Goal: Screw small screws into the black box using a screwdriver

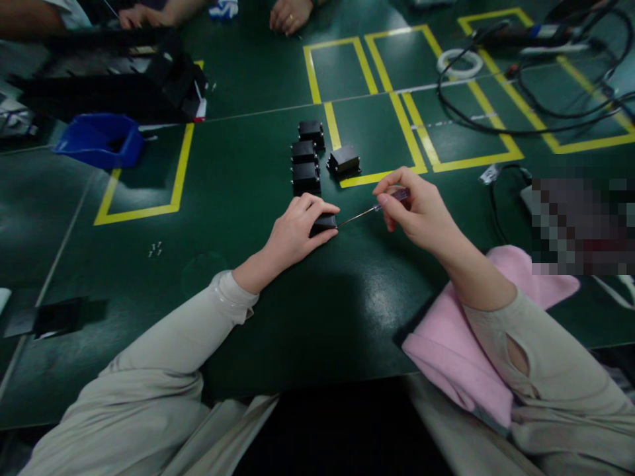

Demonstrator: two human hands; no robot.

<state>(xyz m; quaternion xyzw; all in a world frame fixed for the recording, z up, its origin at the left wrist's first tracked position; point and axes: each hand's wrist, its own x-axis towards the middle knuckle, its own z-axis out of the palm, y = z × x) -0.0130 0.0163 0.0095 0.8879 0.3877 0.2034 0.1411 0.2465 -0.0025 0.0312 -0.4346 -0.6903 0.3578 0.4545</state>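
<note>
My left hand (297, 228) is closed around a small black box (323, 224), holding it down on the green table. In my right hand (409, 205) is a screwdriver (399, 194), pinched at its dark translucent handle. Its thin metal shaft slants down to the left, and the tip meets the right end of the box. Just beyond my left hand, several similar black boxes (305, 175) stand in a column with small silver screws at their sides. One more black box (344, 160) sits to their right. Much of the held box is hidden by my fingers.
Several loose screws (155, 249) lie at left. A blue bin (102, 140) stands near a large black housing (114, 73). Pink cloth (461, 337) lies under my right forearm. Black cables (501, 129) and a white ring (460, 63) are at upper right. Another person's hand (291, 14) rests opposite.
</note>
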